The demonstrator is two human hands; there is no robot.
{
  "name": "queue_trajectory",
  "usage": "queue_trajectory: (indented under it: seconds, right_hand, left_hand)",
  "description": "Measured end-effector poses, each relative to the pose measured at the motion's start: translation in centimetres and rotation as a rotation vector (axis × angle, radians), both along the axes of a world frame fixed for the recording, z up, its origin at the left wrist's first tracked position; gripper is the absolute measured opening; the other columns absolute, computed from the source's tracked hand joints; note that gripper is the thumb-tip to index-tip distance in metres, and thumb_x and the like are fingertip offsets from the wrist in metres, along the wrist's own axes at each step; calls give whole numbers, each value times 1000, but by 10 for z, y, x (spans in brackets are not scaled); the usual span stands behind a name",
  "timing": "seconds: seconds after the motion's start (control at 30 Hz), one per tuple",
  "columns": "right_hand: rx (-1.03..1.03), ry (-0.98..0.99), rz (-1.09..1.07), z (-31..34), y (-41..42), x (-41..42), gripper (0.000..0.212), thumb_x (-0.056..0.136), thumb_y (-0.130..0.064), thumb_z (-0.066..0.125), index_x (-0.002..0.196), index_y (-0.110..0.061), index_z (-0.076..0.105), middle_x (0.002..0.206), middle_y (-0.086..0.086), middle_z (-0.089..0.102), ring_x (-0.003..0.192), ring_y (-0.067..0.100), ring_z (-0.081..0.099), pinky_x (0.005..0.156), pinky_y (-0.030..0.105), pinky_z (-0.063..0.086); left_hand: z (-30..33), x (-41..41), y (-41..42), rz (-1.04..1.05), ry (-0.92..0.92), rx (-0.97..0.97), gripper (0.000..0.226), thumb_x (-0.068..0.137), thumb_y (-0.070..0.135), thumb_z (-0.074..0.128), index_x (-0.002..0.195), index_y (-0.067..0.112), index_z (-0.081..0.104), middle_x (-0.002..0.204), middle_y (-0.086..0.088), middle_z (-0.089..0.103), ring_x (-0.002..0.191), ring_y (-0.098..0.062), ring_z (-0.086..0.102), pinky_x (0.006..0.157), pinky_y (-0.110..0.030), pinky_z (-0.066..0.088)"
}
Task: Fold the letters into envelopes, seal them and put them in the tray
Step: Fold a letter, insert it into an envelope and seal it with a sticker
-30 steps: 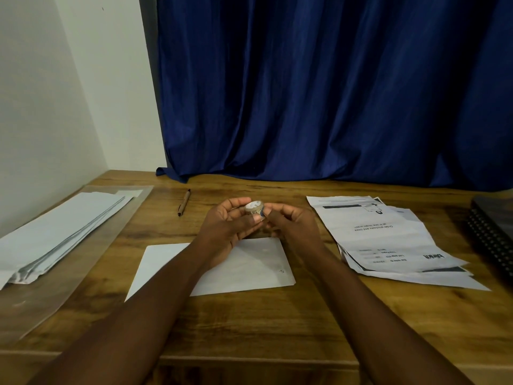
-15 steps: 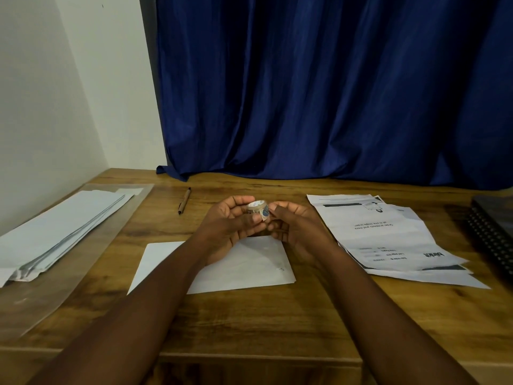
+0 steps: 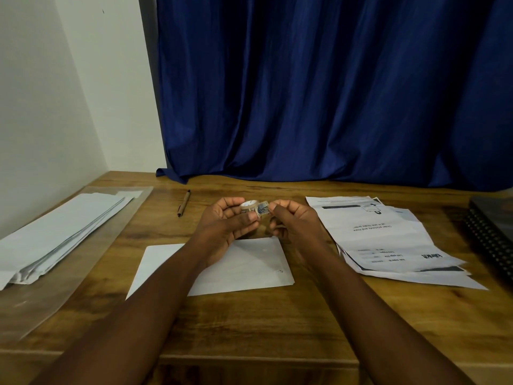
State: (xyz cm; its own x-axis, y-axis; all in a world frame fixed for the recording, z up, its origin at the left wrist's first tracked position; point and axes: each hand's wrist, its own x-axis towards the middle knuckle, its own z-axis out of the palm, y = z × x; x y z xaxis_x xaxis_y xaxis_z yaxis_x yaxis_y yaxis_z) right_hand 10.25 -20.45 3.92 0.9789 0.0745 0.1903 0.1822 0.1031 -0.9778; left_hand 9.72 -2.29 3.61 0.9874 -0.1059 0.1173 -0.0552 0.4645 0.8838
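Now raised just above the table point(image 3: 249, 323), palms turned inward: left hand point(image 3: 224, 226) curled round a small roll of tape point(image 3: 248, 208), thumb pressing its near side; right hand point(image 3: 294, 223) pinching the blue patterned tape end point(image 3: 263, 210) drawn rightward off the roll. Since half a second ago, pulled slightly apart, with more tape showing between them. Directly below, partly under the left forearm, a white envelope point(image 3: 249, 268) lying flat. Right of that, printed letters point(image 3: 388, 237) in a loose stack. Far left, more envelopes point(image 3: 58, 232) piled in a clear tray point(image 3: 41, 301). Beyond the left hand, a pen point(image 3: 184, 203); at the far right edge, a dark spiral notebook point(image 3: 491, 232).
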Motion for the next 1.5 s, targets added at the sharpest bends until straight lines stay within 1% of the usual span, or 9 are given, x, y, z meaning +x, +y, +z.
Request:
queue_trajectory:
  seconds: [0.27, 0.43, 0.67, 0.83, 1.03, 1.17, 1.3, 1.4, 1.5]
  right_hand:
    - [19, -66, -67, -2, 4, -2, 11, 98, -17, 66, 99, -10, 74, 75, 5, 70, 63, 13, 60, 59, 29, 52]
    - [130, 13, -88, 5, -2, 0, 13, 97, -21, 67, 101, -10, 74, 74, 5, 70, 64, 13, 62, 60, 29, 54]
    - [111, 158, -66, 4, -9, 3, 29, 87, -28, 80, 107, -9, 74, 81, 3, 74, 71, 16, 65, 67, 32, 59]
    - [51, 203, -85, 0, -15, 6, 28, 84, -29, 83, 104, -10, 76, 79, 7, 74, 69, 16, 66, 70, 31, 60]
    - [23, 205, -92, -3, -26, 5, 24, 83, -27, 84, 99, -10, 77, 75, 7, 74, 66, 16, 65, 73, 34, 59]
    - [-69, 180, -68, -5, -29, -3, 25, 80, -21, 86, 99, -9, 75, 77, 7, 76, 69, 17, 64, 71, 33, 57]
    - [-169, 114, -27, -5, -25, -8, 37, 78, -11, 88, 108, -8, 67, 84, 11, 78, 64, 12, 65, 58, 24, 54]
    - [-307, 73, 38, -5, -22, -11, 30, 80, -8, 85, 106, -5, 71, 90, 12, 79, 65, 8, 69, 57, 18, 53]
    - [-467, 22, 131, 1, -19, -11, 13, 88, -3, 75, 101, -1, 76, 88, 8, 79, 66, 2, 69, 57, 12, 51]
  left_hand:
    - [-1, 0, 0, 62, 27, -17, 58, 66, 0, 79, 119, 6, 55, 108, -19, 74, 97, -28, 75, 79, -34, 63]
    - [-2, 2, 3, 112, 21, 35, 60, 66, 5, 83, 119, 11, 55, 104, -17, 75, 94, -29, 75, 80, -38, 63]
    - [-11, 17, 29, 541, -156, 775, 53, 72, 19, 92, 115, 29, 63, 110, 11, 72, 101, -4, 69, 87, -29, 58]
    - [-25, 21, 47, 632, -114, 1170, 47, 79, 33, 86, 120, 25, 66, 114, 9, 71, 106, -18, 68, 92, -37, 55]
    - [-29, 20, 48, 594, -199, 1288, 58, 86, 35, 79, 138, 21, 57, 120, -1, 70, 112, -24, 65, 91, -35, 51]
    - [-10, 5, 33, 653, -431, 1238, 48, 90, 30, 74, 135, 28, 58, 134, 5, 59, 119, -15, 56, 98, -36, 49]
    - [-7, -26, 14, 347, -504, 1427, 31, 91, 45, 68, 121, 38, 63, 119, 22, 60, 107, -4, 59, 88, -26, 51]
    - [-26, -49, 13, 296, -555, 1539, 45, 89, 62, 60, 126, 36, 64, 133, 17, 62, 122, -6, 54, 104, -31, 45]
    - [-42, -58, 19, 302, -545, 1480, 49, 91, 65, 56, 129, 34, 64, 144, 14, 56, 135, -7, 46, 115, -36, 37]
